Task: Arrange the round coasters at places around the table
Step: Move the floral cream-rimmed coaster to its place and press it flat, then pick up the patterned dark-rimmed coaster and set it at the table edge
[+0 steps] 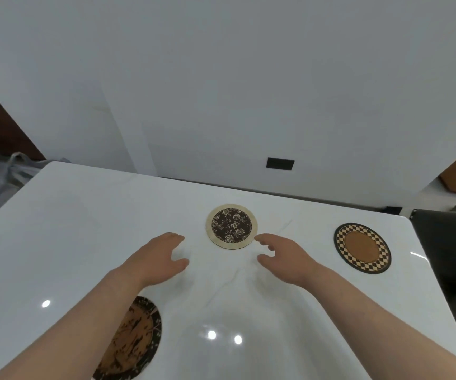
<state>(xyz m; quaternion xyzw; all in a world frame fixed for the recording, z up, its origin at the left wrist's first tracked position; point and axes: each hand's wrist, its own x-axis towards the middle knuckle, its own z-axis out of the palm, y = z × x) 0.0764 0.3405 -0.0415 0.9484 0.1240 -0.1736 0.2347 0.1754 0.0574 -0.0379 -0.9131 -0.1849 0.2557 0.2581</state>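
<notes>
Floral coaster [232, 226] sits mid-table [56, 229], right between both hands, left hand [158, 259] and right hand [284, 259] loosely spread, holding nothing. Checkered coaster [362, 248] far right, brown coaster [136, 338] under the left forearm.

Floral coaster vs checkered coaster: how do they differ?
The floral coaster has a plain cream rim around a dark flowered centre; the checkered coaster has a checkered rim around a plain brown centre. The floral one lies mid-table between both hands; the checkered one near the right edge. Both are round and flat.
</notes>
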